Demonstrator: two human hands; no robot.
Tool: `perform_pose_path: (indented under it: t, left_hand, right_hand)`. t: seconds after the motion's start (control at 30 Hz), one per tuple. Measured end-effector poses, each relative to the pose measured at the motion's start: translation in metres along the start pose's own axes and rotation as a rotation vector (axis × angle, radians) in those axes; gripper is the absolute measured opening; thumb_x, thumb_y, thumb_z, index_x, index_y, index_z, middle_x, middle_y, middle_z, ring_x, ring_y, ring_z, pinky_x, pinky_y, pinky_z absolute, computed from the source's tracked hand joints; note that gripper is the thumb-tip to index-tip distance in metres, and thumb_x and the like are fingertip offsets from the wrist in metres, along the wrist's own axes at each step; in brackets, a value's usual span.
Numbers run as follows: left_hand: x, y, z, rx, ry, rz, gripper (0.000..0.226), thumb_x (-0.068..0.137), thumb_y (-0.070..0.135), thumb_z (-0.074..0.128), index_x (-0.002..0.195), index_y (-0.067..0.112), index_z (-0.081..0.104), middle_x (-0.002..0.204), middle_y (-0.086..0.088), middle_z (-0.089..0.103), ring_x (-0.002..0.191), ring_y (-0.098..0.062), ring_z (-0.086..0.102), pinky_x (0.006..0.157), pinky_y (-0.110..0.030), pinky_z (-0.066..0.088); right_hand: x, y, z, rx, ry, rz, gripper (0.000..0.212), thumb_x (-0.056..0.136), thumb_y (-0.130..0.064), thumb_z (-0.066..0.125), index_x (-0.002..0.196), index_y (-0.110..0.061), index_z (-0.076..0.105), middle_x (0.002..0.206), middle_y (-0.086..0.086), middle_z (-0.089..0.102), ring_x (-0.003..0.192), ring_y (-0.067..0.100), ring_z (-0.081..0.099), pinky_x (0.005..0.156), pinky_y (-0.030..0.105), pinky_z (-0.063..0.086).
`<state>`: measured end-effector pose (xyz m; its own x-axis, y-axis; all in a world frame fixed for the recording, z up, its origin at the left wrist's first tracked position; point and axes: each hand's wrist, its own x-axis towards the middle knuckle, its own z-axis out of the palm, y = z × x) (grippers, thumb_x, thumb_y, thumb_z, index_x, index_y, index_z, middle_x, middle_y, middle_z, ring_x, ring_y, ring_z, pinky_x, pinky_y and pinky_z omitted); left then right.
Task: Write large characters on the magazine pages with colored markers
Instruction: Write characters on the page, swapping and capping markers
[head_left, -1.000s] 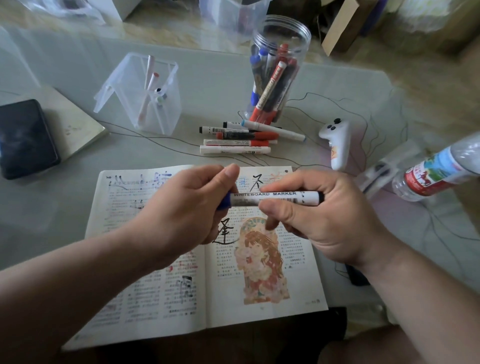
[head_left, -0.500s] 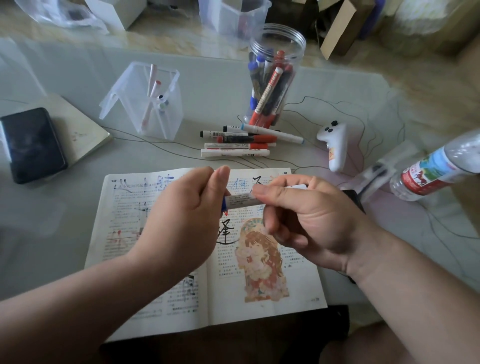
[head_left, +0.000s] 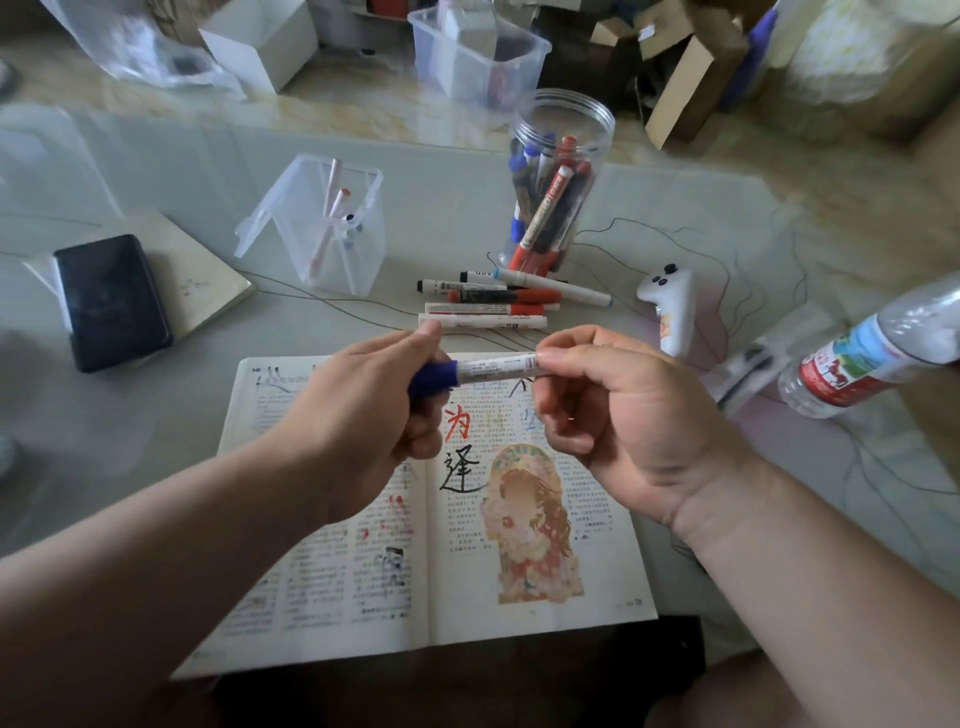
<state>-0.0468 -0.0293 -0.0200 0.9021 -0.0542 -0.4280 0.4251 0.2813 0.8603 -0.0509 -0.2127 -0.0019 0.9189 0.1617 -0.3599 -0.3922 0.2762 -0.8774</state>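
While we hold the whiteboard marker (head_left: 493, 368) level above the open magazine (head_left: 519, 571), our left hand (head_left: 358, 421) wraps its fingers tight around the blue cap (head_left: 434, 378). Our right hand (head_left: 618, 415) pinches the white end between thumb and fingertips (head_left: 553, 357). More loose markers (head_left: 488, 309) lie just past our fingers.
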Motion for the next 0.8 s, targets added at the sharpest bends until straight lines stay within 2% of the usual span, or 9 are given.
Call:
perform_pose_path:
  t: [0.13,0.27,0.4,0.47,0.53,0.57,0.67,0.73,0.8]
  left_hand:
    - [-0.004,0.005,-0.002,-0.091,0.01,0.043,0.024,0.097,0.022,0.061,0.082,0.003,0.06,0.067,-0.011,0.048,0.052,-0.017,0.035,0.047,-0.028,0.037]
    - [-0.006,0.009,-0.005,-0.12,-0.021,0.098,0.024,0.084,0.022,0.069,0.092,0.0,0.065,0.066,-0.005,0.05,0.057,-0.016,0.042,0.055,-0.026,0.045]
    - [-0.009,0.006,-0.003,0.006,-0.047,0.145,0.023,0.071,0.03,0.075,0.077,0.008,0.075,0.065,-0.005,0.05,0.058,-0.015,0.048,0.057,-0.024,0.05]
    - [-0.011,0.004,-0.001,0.102,-0.074,0.158,0.023,0.068,0.034,0.076,0.074,0.011,0.077,0.062,-0.004,0.052,0.059,-0.016,0.049,0.06,-0.024,0.051]
    - [-0.012,0.002,0.001,0.19,-0.113,0.182,0.03,0.064,0.039,0.079,0.076,0.011,0.079,0.065,-0.005,0.061,0.063,-0.016,0.053,0.065,-0.026,0.052]
    - [-0.013,0.002,0.002,0.216,-0.131,0.193,0.035,0.061,0.04,0.08,0.079,0.01,0.079,0.071,-0.008,0.067,0.066,-0.019,0.057,0.069,-0.03,0.055]
    - [-0.016,0.004,0.007,0.232,-0.17,0.201,0.04,0.061,0.038,0.083,0.086,0.007,0.079,0.086,-0.019,0.074,0.078,-0.029,0.067,0.083,-0.044,0.058]
    - [-0.016,0.007,0.009,0.244,-0.194,0.222,0.028,0.068,0.032,0.088,0.087,0.013,0.081,0.084,-0.014,0.074,0.075,-0.024,0.065,0.075,-0.039,0.055]
    - [-0.016,0.011,0.012,0.247,-0.167,0.254,0.023,0.078,0.037,0.077,0.089,0.017,0.08,0.083,-0.005,0.072,0.071,-0.019,0.06,0.065,-0.034,0.05]
  right_hand:
    - [-0.004,0.003,-0.004,-0.112,0.014,-0.009,0.011,0.09,0.0,0.061,0.085,-0.011,0.06,0.069,0.016,0.066,0.056,0.019,0.053,0.043,0.024,0.031]
    - [-0.008,0.006,-0.006,-0.403,-0.025,-0.11,0.012,0.089,-0.001,0.071,0.087,-0.01,0.063,0.079,0.013,0.074,0.067,0.015,0.063,0.056,0.024,0.044]
    - [-0.011,0.008,-0.002,-0.739,-0.005,-0.225,0.016,0.08,-0.023,0.085,0.08,-0.021,0.069,0.073,-0.005,0.072,0.059,0.002,0.061,0.066,0.027,0.047]
    - [-0.012,0.008,0.001,-0.816,0.016,-0.279,0.015,0.078,-0.029,0.086,0.079,-0.023,0.072,0.073,-0.011,0.072,0.058,-0.001,0.06,0.065,0.021,0.046]
    - [-0.013,0.006,0.004,-0.82,0.036,-0.321,0.016,0.077,-0.028,0.086,0.085,-0.023,0.073,0.074,-0.016,0.072,0.059,-0.003,0.061,0.061,0.013,0.044]
    - [-0.013,0.006,0.005,-0.798,0.029,-0.322,0.02,0.077,-0.026,0.087,0.091,-0.023,0.072,0.075,-0.016,0.073,0.063,-0.003,0.064,0.063,0.013,0.047]
    - [-0.012,0.005,0.007,-0.73,-0.045,-0.301,0.038,0.08,-0.021,0.086,0.109,-0.025,0.063,0.086,-0.004,0.078,0.08,0.015,0.075,0.077,0.04,0.061]
    - [-0.012,0.003,0.005,-0.705,-0.066,-0.345,0.041,0.082,-0.015,0.084,0.115,-0.025,0.061,0.088,0.002,0.078,0.078,0.019,0.075,0.073,0.04,0.06]
    - [-0.01,0.001,0.001,-0.707,-0.041,-0.389,0.04,0.082,-0.011,0.081,0.112,-0.028,0.062,0.084,0.002,0.077,0.068,0.014,0.069,0.061,0.032,0.053]
